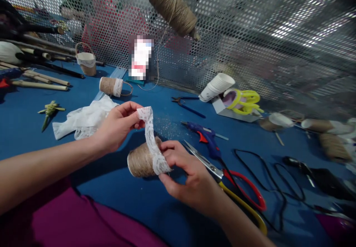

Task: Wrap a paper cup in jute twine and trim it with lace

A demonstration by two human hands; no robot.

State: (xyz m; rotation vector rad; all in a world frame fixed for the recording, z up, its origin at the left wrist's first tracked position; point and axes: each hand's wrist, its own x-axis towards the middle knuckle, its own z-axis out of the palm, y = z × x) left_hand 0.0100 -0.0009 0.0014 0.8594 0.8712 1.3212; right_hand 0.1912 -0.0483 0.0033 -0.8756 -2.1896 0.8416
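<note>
A paper cup wound with brown twine (142, 160) lies tilted on its side above the blue table. My right hand (189, 173) grips the cup at its wider end, thumb below and fingers above. White lace ribbon (150, 136) runs round that end and rises in a loose strip. Pinched between the thumb and fingers of my left hand (122, 123) is the strip's free end. Behind my left wrist lies a heap of white lace (90, 115). Close beyond my right hand are large scissors (211, 167) with one red and one yellow handle.
A blue glue gun (208, 139), pliers (189, 104) and stacked paper cups (218, 86) lie to the right. Finished-looking twine cups (111, 86) stand at the back left near sticks (41, 86). A twine spool (174, 8) hangs on the mesh panel (116, 24). Black cable (258, 180) curls rightward.
</note>
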